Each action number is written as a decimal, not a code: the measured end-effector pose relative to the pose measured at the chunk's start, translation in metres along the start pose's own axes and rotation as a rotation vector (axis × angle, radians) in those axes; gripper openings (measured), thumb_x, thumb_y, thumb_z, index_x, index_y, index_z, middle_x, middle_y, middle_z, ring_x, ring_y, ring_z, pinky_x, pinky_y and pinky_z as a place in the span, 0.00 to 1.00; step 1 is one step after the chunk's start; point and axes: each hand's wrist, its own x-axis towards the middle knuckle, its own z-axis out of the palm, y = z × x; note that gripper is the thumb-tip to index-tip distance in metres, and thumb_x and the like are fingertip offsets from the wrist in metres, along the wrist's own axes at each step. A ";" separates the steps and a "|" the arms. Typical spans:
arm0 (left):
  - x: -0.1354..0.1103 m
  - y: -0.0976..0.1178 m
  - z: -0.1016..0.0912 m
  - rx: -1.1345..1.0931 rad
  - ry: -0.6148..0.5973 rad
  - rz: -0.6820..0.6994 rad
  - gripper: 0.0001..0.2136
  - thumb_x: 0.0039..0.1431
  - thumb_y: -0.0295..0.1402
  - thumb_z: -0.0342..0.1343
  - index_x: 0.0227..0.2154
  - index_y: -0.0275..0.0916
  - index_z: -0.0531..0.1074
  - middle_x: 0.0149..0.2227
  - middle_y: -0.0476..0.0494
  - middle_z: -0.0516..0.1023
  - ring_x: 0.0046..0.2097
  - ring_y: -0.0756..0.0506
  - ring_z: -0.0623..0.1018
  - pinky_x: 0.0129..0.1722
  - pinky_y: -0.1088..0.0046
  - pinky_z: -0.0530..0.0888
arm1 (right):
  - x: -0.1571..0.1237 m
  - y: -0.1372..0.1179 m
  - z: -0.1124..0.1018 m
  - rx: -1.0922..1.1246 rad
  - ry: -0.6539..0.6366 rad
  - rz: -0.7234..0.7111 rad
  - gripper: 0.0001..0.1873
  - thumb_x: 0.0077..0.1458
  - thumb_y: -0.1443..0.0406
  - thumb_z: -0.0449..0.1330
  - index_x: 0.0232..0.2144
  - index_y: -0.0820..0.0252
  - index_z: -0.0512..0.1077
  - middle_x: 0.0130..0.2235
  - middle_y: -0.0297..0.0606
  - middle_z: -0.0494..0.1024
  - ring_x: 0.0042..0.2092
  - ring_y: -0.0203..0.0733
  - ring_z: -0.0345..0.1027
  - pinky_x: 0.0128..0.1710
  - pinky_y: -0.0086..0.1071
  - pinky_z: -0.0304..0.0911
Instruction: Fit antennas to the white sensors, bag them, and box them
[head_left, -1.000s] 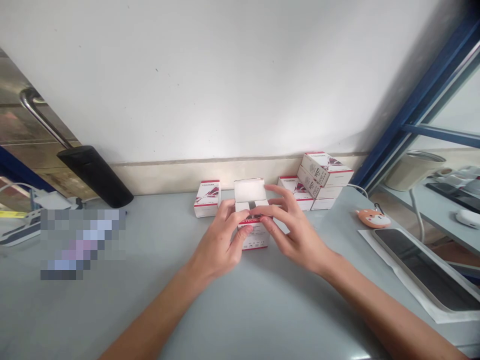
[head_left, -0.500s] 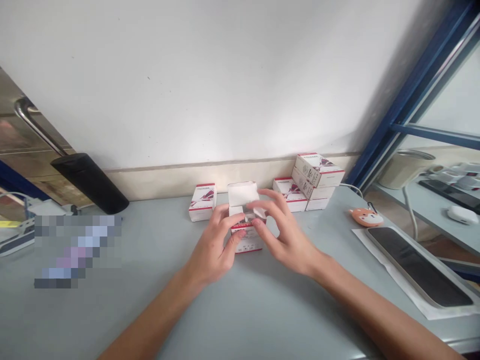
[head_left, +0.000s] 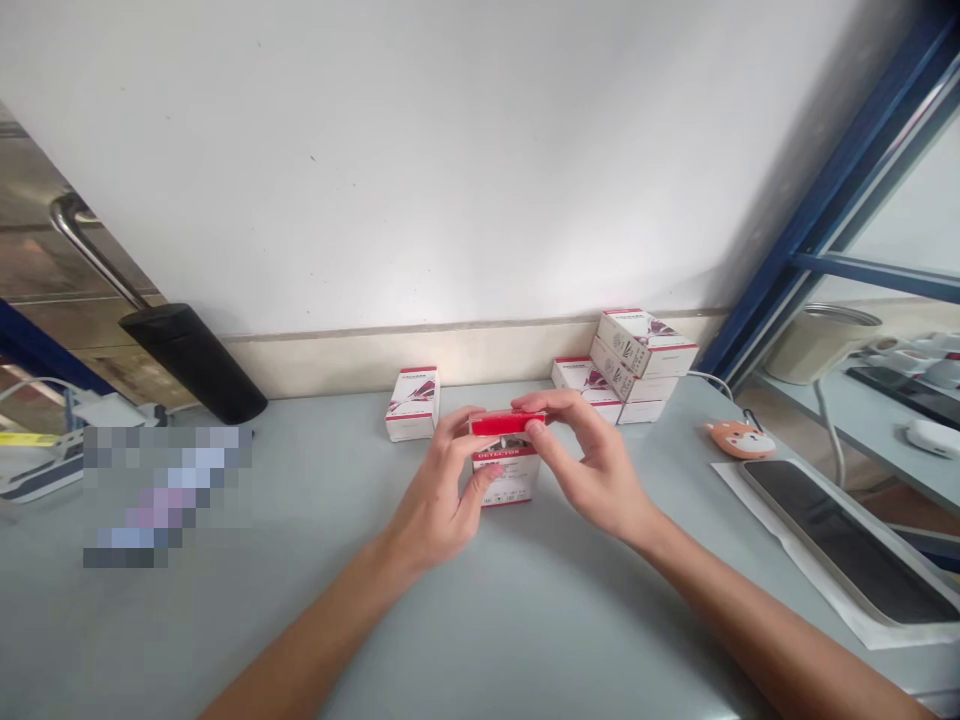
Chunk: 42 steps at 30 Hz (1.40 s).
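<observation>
A small white and red carton (head_left: pixel 507 472) stands upright on the grey table (head_left: pixel 480 600) in front of me. My left hand (head_left: pixel 442 495) is wrapped around its left side, thumb on the front face. My right hand (head_left: pixel 592 465) pinches the red top flap (head_left: pixel 507 424) with its fingertips, the flap lying nearly flat over the opening. What is inside the carton is hidden.
Another such carton (head_left: pixel 412 402) stands by the wall to the left, and three more are stacked (head_left: pixel 630 365) to the right. An orange animal-shaped case (head_left: pixel 742 438) and a dark tablet (head_left: pixel 847 540) on white paper lie at the right. A black handle (head_left: pixel 191 362) leans at left.
The carton's white lid stood open before. It has now been folded down over the top by my right hand, showing its red outer side. My left hand stayed on the carton.
</observation>
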 end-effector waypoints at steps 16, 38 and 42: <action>-0.004 -0.002 0.015 -0.102 0.269 -0.043 0.28 0.66 0.29 0.64 0.60 0.53 0.55 0.69 0.33 0.57 0.61 0.40 0.77 0.44 0.60 0.86 | 0.003 0.004 -0.016 -0.036 -0.129 -0.048 0.03 0.71 0.64 0.59 0.43 0.52 0.74 0.56 0.41 0.80 0.56 0.48 0.76 0.56 0.46 0.71; 0.002 -0.010 0.009 0.138 0.128 0.039 0.17 0.74 0.26 0.49 0.59 0.51 0.68 0.63 0.39 0.67 0.61 0.42 0.76 0.55 0.57 0.80 | -0.003 0.015 -0.001 -0.507 -0.199 -0.320 0.24 0.68 0.77 0.50 0.59 0.51 0.68 0.64 0.47 0.71 0.62 0.51 0.69 0.56 0.48 0.72; 0.000 -0.015 0.020 0.085 0.239 -0.058 0.10 0.75 0.32 0.50 0.54 0.50 0.70 0.61 0.40 0.70 0.64 0.41 0.74 0.59 0.55 0.78 | -0.004 0.019 -0.004 -0.292 -0.246 -0.186 0.22 0.71 0.69 0.53 0.63 0.46 0.66 0.68 0.44 0.66 0.66 0.49 0.66 0.61 0.48 0.70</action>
